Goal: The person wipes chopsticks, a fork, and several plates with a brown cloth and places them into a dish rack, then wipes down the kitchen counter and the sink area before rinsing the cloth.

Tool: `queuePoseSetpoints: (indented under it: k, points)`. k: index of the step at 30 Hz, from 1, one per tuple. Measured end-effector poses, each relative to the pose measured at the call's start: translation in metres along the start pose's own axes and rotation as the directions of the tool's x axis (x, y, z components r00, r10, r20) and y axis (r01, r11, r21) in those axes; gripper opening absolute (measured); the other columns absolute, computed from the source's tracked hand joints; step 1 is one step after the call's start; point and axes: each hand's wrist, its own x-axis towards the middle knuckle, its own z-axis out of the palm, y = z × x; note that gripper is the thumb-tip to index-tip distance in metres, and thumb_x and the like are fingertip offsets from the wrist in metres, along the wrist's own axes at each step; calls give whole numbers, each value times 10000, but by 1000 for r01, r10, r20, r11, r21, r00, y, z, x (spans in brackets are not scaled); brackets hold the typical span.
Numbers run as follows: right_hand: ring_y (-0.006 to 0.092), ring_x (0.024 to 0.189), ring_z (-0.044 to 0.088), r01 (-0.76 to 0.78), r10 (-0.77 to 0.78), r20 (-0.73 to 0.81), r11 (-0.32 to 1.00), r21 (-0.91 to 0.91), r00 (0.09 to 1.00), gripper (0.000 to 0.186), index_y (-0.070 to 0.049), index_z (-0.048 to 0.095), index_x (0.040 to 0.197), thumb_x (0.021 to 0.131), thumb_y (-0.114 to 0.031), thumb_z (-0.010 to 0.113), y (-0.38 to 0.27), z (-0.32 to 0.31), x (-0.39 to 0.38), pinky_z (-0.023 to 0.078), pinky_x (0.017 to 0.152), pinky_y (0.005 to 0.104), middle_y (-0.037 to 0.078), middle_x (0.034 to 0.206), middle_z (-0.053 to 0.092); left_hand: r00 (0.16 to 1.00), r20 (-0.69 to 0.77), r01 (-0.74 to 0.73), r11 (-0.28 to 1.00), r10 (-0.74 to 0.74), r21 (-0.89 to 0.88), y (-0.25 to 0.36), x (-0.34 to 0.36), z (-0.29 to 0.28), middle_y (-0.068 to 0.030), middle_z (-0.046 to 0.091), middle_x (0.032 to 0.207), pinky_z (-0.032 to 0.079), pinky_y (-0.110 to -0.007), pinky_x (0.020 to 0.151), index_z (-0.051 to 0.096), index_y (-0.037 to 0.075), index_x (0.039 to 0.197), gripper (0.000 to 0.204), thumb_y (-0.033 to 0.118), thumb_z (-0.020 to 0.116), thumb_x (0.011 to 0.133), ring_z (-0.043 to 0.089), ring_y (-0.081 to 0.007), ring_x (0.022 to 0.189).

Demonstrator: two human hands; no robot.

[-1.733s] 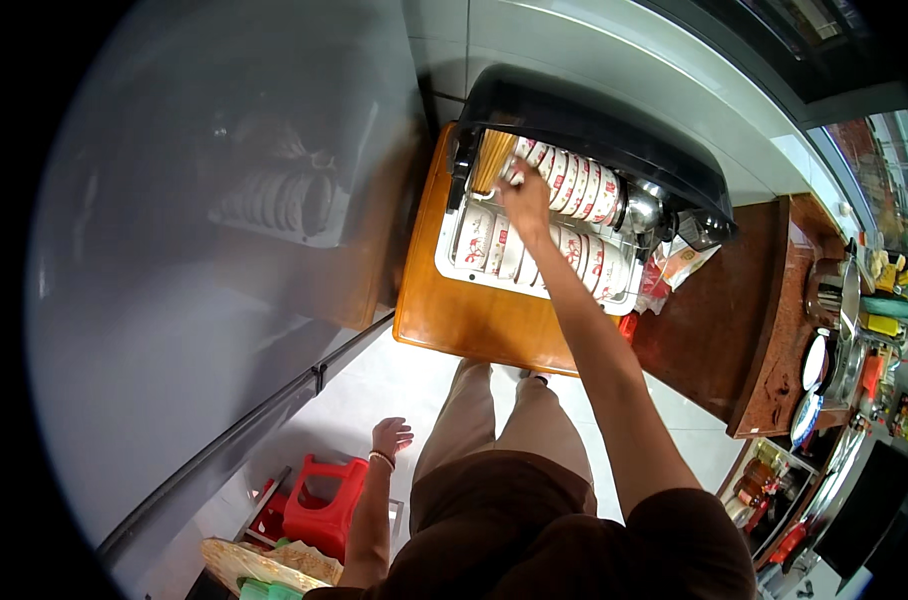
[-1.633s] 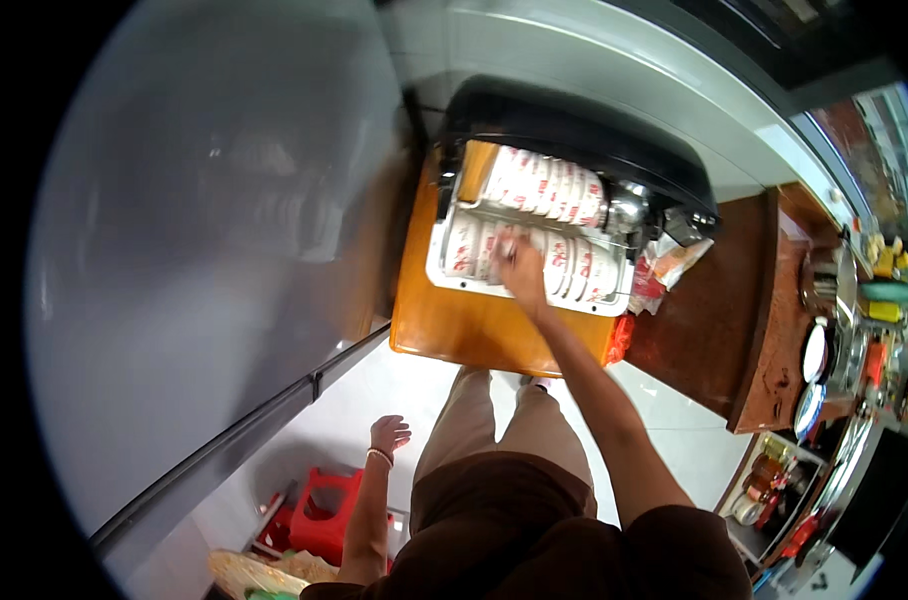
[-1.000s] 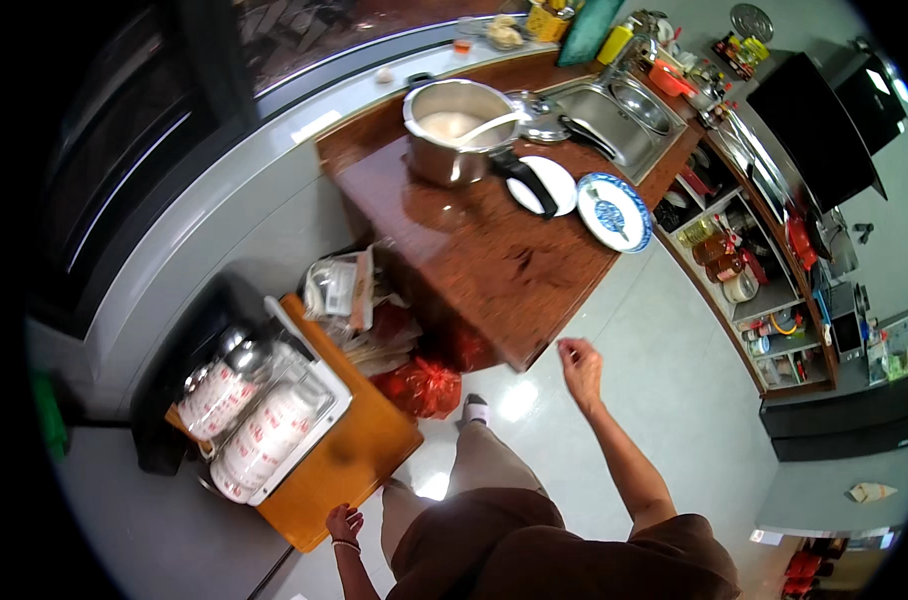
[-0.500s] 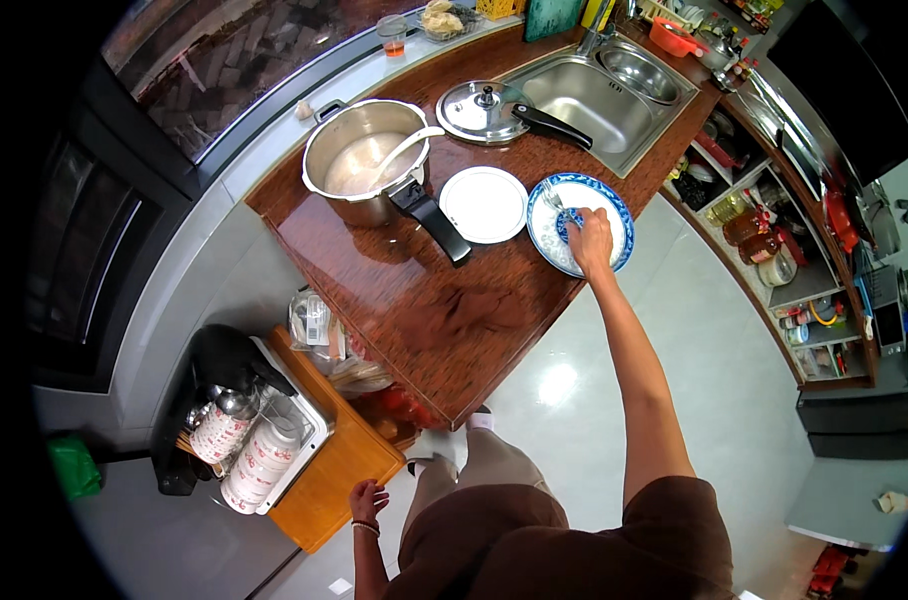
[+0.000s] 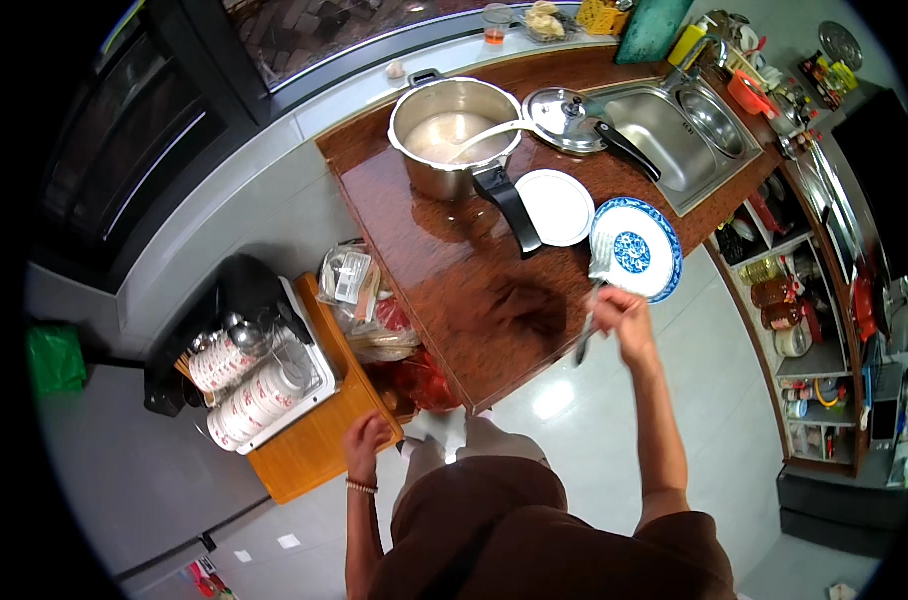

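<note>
right hand [image 5: 624, 318] gripping fork [image 5: 592, 300] — beside blue plate [image 5: 637, 248]

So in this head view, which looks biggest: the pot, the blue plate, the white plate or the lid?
1. Pot, clearly largest.
2. Blue plate.
3. White plate and lid: they look about alike, and the fisheye bends things, so no ranking.

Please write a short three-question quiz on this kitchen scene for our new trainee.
1. True or false: the right hand holds a fork by the blue-patterned plate.
2. What lies in the steel pot? A) a ladle B) a knife C) a towel
3. What is the left hand nearest to?

Key
1. True.
2. A: its handle leans over the rim.
3. The low orange table bearing the bowl rack; whether it touches is unclear.
</note>
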Motion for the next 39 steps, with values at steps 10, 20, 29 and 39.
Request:
queuePoseSetpoints:
  k: [10, 20, 29, 39]
  points:
    - [114, 590, 564, -119, 61, 370, 984, 135, 927, 133, -20, 665, 824, 781, -144, 679, 31, 142, -43, 442, 554, 241, 7, 670, 609, 833, 551, -5, 997, 45, -74, 92, 7, 117, 13, 492, 730, 383, -210, 548, 541, 5, 1015, 252, 195, 382, 965, 451, -65, 614]
    - [315, 1066, 470, 333, -362, 261, 153, -931, 895, 394, -246, 547, 1176, 792, -284, 624, 79, 106, 19, 399, 814, 473, 88, 1173, 508, 924, 383, 48, 995, -10, -88, 98, -5, 75, 61, 361, 559, 230, -177, 412, 559, 25, 916, 262, 180, 353, 958, 297, -24, 470]
    - [70, 750, 504, 228, -234, 99, 972, 64, 967, 243, -15, 613, 1045, 829, -126, 623, 67, 165, -32, 423, 683, 214, -18, 863, 562, 806, 589, 285, 906, -50, -314, 90, 8, 71, 67, 329, 559, 188, -179, 366, 522, 28, 901, 221, 187, 380, 957, 259, -20, 419]
    - [95, 703, 561, -7, 22, -28, 892, 452, 999, 70, -25, 609, 859, 796, 0, 626, 48, 232, -50, 467, 631, 227, 21, 781, 607, 837, 522, 334, 909, -164, -250, 82, 1, 74, 61, 340, 590, 190, -190, 360, 475, 100, 846, 185, 251, 429, 942, 270, -24, 421]
